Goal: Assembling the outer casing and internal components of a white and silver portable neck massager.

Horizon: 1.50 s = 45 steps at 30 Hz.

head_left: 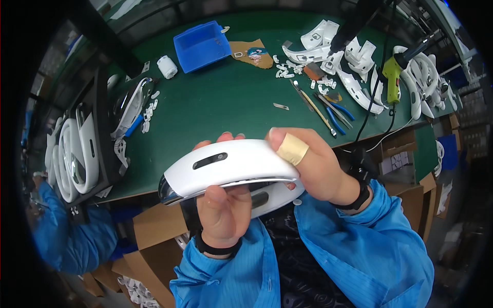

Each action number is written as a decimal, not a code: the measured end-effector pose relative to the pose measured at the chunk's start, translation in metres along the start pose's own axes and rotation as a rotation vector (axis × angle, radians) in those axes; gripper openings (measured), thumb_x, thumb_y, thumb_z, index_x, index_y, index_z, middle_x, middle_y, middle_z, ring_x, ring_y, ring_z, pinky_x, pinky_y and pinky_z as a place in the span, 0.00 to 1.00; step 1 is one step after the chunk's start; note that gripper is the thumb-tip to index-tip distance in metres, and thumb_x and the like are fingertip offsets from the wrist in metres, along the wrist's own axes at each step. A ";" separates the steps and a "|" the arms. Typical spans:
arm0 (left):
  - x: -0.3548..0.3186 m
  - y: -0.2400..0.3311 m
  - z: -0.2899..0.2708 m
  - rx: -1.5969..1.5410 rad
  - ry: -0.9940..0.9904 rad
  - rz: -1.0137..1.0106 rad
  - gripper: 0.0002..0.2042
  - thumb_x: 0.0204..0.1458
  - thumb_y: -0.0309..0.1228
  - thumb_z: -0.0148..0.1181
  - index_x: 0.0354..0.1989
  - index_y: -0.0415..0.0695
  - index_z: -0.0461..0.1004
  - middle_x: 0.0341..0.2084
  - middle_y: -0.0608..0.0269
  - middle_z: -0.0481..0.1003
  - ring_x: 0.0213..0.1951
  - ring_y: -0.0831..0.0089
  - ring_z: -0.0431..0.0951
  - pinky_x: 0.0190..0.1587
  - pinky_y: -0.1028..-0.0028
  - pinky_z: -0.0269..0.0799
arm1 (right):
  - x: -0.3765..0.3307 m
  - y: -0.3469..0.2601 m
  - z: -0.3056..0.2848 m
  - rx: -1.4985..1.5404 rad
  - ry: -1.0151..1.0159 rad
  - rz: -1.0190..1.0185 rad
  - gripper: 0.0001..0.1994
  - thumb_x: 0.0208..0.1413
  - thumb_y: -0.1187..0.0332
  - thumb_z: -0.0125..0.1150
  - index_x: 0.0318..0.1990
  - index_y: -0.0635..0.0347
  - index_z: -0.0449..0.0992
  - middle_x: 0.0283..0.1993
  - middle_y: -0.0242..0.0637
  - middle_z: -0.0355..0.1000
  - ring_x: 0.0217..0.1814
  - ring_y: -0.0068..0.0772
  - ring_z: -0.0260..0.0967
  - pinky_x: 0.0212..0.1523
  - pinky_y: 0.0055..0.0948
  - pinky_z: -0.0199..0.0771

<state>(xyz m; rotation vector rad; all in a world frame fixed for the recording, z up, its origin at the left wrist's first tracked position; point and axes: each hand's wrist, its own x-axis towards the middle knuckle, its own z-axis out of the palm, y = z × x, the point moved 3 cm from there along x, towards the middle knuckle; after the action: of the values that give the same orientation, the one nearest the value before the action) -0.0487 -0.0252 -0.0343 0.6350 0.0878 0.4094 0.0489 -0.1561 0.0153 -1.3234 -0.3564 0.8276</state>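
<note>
A curved white plastic housing (241,159) with a dark oval slot and a glossy black end is held up over the near edge of the green table. My left hand (224,213) grips it from below and behind, thumb on the lower rim, fingertips showing over the far edge. My right hand (313,159), with a tan bandage on its thumb, clasps the right end; most of its fingers are hidden behind the housing. A second slotted white surface shows beneath, below the seam.
A blue bin (203,47) stands at the back beside cardboard (257,55). To the right lie pliers (336,113), white shells (354,87) and a green power screwdriver (393,77) with a cable. More housings (77,154) stand at left, near another person's blue sleeve (77,236).
</note>
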 end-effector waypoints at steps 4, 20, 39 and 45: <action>0.002 0.005 0.003 -0.027 -0.014 -0.015 0.39 0.52 0.44 0.71 0.70 0.48 0.58 0.68 0.56 0.61 0.72 0.56 0.57 0.74 0.55 0.58 | 0.009 0.004 -0.008 -0.099 -0.043 -0.182 0.20 0.72 0.55 0.49 0.34 0.61 0.77 0.25 0.24 0.67 0.24 0.14 0.61 0.24 0.20 0.62; -0.004 -0.007 0.002 -0.142 0.018 0.034 0.37 0.54 0.40 0.70 0.70 0.48 0.57 0.68 0.59 0.62 0.72 0.60 0.57 0.75 0.56 0.59 | 0.014 0.012 -0.004 0.083 0.177 -0.222 0.19 0.72 0.53 0.50 0.36 0.60 0.74 0.28 0.26 0.70 0.30 0.14 0.63 0.30 0.20 0.63; -0.001 -0.006 0.008 -0.026 0.014 0.014 0.48 0.41 0.38 0.81 0.69 0.44 0.56 0.66 0.43 0.65 0.67 0.51 0.66 0.68 0.54 0.66 | -0.008 0.008 0.000 -0.651 0.062 -0.862 0.24 0.64 0.55 0.62 0.56 0.67 0.71 0.47 0.49 0.74 0.44 0.43 0.71 0.45 0.36 0.74; 0.000 -0.007 0.013 -0.055 -0.012 -0.007 0.46 0.46 0.34 0.78 0.71 0.44 0.54 0.68 0.40 0.62 0.68 0.52 0.64 0.68 0.54 0.66 | -0.007 0.017 0.002 -0.591 0.102 -0.820 0.24 0.67 0.55 0.56 0.59 0.66 0.67 0.50 0.49 0.72 0.48 0.41 0.69 0.48 0.35 0.72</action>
<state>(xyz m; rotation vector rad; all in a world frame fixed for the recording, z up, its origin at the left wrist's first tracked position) -0.0440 -0.0373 -0.0282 0.5826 0.0672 0.4003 0.0369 -0.1592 0.0018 -1.5588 -1.0306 -0.0539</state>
